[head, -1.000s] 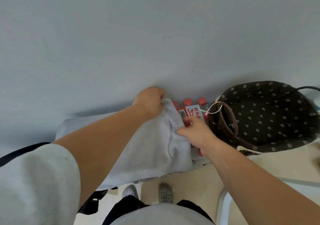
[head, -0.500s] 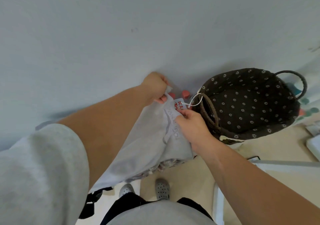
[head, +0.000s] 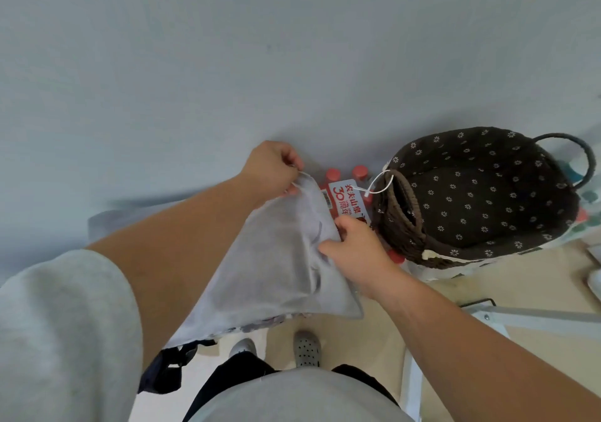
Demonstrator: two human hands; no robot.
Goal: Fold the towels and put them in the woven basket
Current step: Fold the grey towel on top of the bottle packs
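We have the pale towel (head: pixel 279 259) hanging in the air just left of the basket (head: pixel 481 194). Our left hand (head: pixel 271 168) pinches its top corner; our right hand (head: pixel 356 246) grips the near edge. To fold well, we should match corners before closing, keeping clear of the bottles (head: pixel 346 187) and the basket's handle (head: pixel 403 204).

Towel (head: pixel 276 269) raised since a second ago, pinched higher by left hand (head: pixel 273 168); bottle pack label (head: pixel 344 199) uncovered again.
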